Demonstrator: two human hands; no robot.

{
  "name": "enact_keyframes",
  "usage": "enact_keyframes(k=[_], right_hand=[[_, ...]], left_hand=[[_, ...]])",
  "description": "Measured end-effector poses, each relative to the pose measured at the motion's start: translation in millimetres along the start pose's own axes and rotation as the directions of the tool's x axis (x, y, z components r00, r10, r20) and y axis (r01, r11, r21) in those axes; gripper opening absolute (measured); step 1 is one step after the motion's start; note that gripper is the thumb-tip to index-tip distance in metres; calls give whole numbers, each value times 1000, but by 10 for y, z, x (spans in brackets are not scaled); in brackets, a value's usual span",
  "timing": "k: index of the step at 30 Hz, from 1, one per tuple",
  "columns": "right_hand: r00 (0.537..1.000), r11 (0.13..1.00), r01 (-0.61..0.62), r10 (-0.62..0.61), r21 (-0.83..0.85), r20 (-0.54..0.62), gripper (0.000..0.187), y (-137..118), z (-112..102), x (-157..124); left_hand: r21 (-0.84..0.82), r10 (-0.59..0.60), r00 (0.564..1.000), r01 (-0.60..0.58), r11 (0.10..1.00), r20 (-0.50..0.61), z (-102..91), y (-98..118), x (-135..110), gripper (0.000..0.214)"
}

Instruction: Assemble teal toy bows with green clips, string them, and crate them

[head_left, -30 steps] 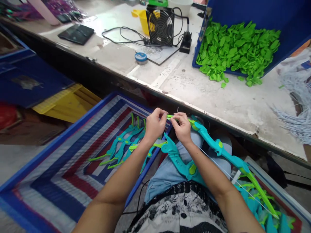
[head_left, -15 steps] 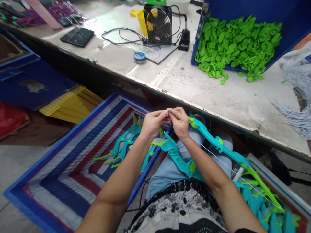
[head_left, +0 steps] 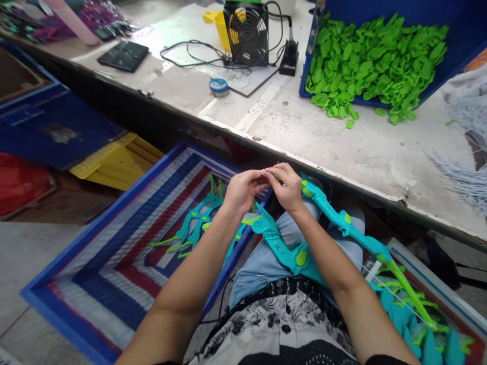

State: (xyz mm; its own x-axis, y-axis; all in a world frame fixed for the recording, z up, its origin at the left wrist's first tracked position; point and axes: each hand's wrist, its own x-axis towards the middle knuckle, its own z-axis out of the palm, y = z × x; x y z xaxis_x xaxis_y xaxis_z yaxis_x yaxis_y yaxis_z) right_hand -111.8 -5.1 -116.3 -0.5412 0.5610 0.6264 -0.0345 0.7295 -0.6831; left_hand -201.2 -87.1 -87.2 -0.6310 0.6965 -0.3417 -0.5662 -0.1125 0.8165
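A teal and lime-green toy bow (head_left: 331,212) lies across the lap, its right limb slanting down to the lower right. White string (head_left: 399,297) runs from that limb's tip up behind my right forearm. Above the lap, my left hand (head_left: 240,191) and my right hand (head_left: 288,188) meet fingertip to fingertip. Both are closed in a pinch on the string, and a small white loop of it shows between them. My right hand is beside the bow's upper part; its fingers hide what lies behind them.
A blue-rimmed crate (head_left: 57,271) with several similar bows is at left; another crate (head_left: 429,274) with teal parts is at right. On the bench stand a black fan (head_left: 249,35), a blue round tin (head_left: 218,87), a bin of green pieces (head_left: 375,63) and white strings (head_left: 462,180).
My right hand has shifted slightly right and up, and the white loop between the fingertips looks a little different. The view has moved slightly.
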Motion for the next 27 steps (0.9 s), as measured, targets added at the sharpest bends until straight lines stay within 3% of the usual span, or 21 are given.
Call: enact_keyframes(k=[3,7,15,21,23,27], right_hand=[[997,995,42,-37,-88,62,17,29,-57,12],[997,985,32,-20,-167,76,18,38,-65,-31],[988,993,-57,72,-107,139,19,79,-84,-114],[973,986,-61,93,-153,210,18,105,-135,-101],[973,979,-67,108,-195,206,17,109,-134,-113],[986,980,-73,98,-183,136,17,135,-103,-158]], left_hand=[[132,28,998,-34,991,48,-13,-3,-25,23],[222,97,995,-102,970,33,-34,-77,-7,27],[312,150,989,-144,939,5,-65,-199,-20,23],[561,305,952,-268,783,29,-96,-285,-24,17],[590,330,943,-293,752,47,-99,-319,-8,17],[579,316,948,-268,771,17,-80,-322,6,17]])
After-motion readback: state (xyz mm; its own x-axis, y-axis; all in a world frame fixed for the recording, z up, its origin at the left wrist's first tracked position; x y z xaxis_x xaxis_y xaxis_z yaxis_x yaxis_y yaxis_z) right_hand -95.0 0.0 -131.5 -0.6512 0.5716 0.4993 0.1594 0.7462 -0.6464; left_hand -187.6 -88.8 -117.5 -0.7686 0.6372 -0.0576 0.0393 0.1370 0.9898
